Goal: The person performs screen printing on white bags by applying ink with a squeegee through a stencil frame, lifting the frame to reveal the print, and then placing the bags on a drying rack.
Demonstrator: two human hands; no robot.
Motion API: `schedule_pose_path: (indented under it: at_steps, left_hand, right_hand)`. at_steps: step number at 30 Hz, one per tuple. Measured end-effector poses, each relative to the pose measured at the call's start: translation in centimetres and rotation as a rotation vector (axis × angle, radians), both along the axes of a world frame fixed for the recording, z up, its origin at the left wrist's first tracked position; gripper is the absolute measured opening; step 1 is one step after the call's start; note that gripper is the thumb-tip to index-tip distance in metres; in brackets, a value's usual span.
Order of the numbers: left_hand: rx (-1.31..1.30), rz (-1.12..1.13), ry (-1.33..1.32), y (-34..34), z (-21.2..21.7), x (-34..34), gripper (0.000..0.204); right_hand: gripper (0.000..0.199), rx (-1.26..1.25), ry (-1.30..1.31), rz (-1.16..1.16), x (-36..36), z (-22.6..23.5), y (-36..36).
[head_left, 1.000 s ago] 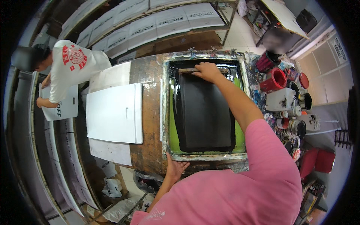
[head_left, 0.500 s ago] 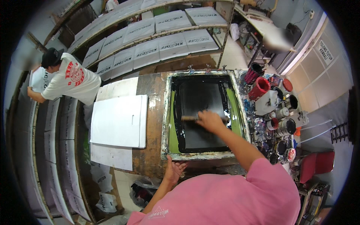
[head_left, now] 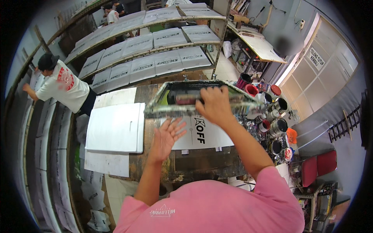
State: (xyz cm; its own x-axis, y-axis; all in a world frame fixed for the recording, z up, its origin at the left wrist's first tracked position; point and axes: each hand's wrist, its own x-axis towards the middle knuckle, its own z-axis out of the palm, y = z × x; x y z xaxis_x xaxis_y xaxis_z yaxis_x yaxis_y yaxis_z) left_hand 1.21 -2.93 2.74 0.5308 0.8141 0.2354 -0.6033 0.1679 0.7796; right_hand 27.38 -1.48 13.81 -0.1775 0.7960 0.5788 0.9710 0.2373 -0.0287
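A printing screen frame (head_left: pixel 163 110) is tilted up off the stained work table (head_left: pixel 202 163), its near edge raised. My right hand (head_left: pixel 215 105) grips that raised near edge. Under the frame lies a white printed sheet (head_left: pixel 206 136) with black lettering. My left hand (head_left: pixel 167 136) hovers open, fingers spread, just over the left edge of that sheet. A stack of blank white sheets (head_left: pixel 114 128) lies to the left of the frame.
Paint cans and pots (head_left: pixel 274 112) crowd the table's right side. Long racks (head_left: pixel 155 54) hold rows of printed white sheets beyond the table. Another person in a white shirt (head_left: pixel 64 87) bends over a rack at left. Red stools (head_left: pixel 318 167) stand at right.
The screen lay flat while my right hand drew a squeegee toward me. Now the right hand has lifted the frame's near edge, baring the printed sheet, and my left hand has left the frame's corner.
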Motion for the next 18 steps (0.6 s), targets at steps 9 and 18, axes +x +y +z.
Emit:
schedule_pose_path:
  at_steps: [9,18]
  left_hand:
    - [0.529,0.377,1.789,-2.1,-15.5,0.9,0.103]
    - [0.527,0.163,1.979,-4.6,-20.8,1.1,0.121]
  right_hand:
    - [0.037,0.006,0.043,0.040,0.9,2.6,3.3]
    - [0.041,0.029,0.094,0.042,1.4,4.5,5.3]
